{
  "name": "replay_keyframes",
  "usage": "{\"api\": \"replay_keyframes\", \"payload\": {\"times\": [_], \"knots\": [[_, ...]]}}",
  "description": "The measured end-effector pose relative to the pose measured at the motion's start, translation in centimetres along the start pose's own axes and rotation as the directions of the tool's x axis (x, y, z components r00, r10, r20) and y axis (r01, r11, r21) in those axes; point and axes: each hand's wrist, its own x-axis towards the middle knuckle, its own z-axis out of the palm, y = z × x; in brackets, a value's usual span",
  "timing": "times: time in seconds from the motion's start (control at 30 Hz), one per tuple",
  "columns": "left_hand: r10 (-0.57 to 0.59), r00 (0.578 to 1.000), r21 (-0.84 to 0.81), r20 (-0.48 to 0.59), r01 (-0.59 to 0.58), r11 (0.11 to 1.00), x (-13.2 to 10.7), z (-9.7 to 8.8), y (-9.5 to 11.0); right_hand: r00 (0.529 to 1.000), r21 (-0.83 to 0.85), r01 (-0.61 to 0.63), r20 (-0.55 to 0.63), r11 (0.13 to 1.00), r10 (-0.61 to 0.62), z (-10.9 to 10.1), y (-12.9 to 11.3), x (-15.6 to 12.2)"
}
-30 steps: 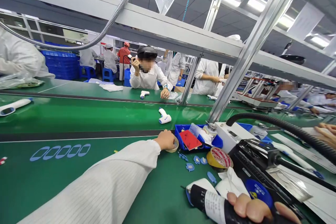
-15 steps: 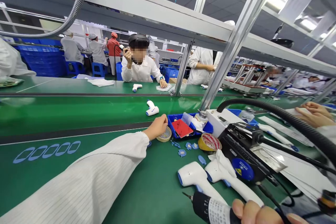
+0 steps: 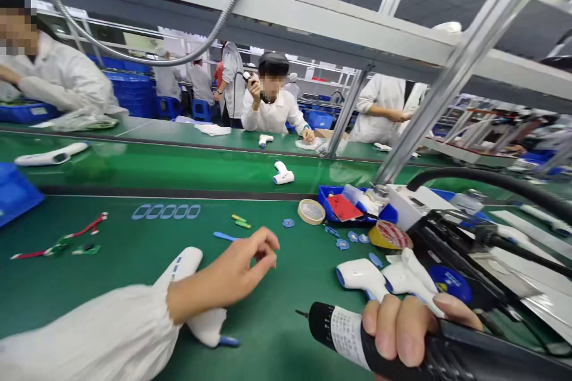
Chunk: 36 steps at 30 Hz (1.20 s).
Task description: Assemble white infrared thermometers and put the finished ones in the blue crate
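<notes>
Partly hidden | screwdriver [image 3: 343, 331] by right hand [image 3: 404, 326] | white device [image 3: 189, 263] by left wrist [image 3: 190, 297]

Loose white left sleeve [image 3: 98, 333] with a puckered cuff [image 3: 164, 309]

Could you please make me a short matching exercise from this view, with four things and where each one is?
1. electric screwdriver
2. red sheet
3. pale tape roll
4. left hand

A. on the green bench, just left of the blue tray
B. holding nothing, over the bench
C. gripped in the right hand
D. in the blue tray

Pairs: 1-C, 2-D, 3-A, 4-B
</notes>
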Motion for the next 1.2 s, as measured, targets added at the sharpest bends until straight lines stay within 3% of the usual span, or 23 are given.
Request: {"api": "replay_keyframes", "payload": {"times": [0.13, 0.3, 0.43, 0.73, 0.87, 0.97, 1.07, 1.2], "knots": [[-0.103, 0.991, -0.048, -0.083, 0.099, 0.994, -6.3, 0.4, -2.4, 0.989, 0.120, -0.104, 0.120, 0.987, 0.089, 3.5, 0.6, 0.0], [-0.092, 0.980, -0.107, -0.174, 0.074, 0.991, -9.5, 0.7, -4.1, 0.968, 0.222, -0.239, 0.133, 0.946, 0.213, 7.6, 0.9, -0.6], [-0.038, 0.979, -0.130, -0.198, 0.012, 0.991, -10.2, 0.2, -4.2, 0.937, 0.192, -0.330, 0.187, 0.924, 0.296, 9.1, 1.3, -0.9], [0.012, 0.977, -0.104, -0.212, -0.035, 0.994, -10.4, -0.4, -4.2, 0.944, 0.163, -0.312, 0.163, 0.936, 0.286, 10.4, 1.2, -1.3], [0.128, 0.969, 0.041, -0.211, -0.123, 0.992, -10.6, -0.5, -3.9, 0.933, 0.186, -0.336, 0.198, 0.923, 0.299, 10.1, 1.5, -1.0], [0.219, 0.962, 0.160, -0.163, -0.193, 0.968, -11.0, -0.4, -3.8, 0.899, 0.192, -0.403, 0.265, 0.895, 0.349, 9.9, 1.6, -0.5], [0.190, 0.968, 0.261, -0.161, -0.144, 0.954, -11.2, -0.4, -3.9, 0.880, 0.154, -0.413, 0.321, 0.897, 0.350, 10.0, 1.9, -0.4], [0.124, 0.984, 0.409, -0.129, -0.061, 0.911, -11.1, -0.6, -4.8, 0.916, 0.084, -0.307, 0.297, 0.948, 0.271, 10.8, 3.3, -0.6]]}}
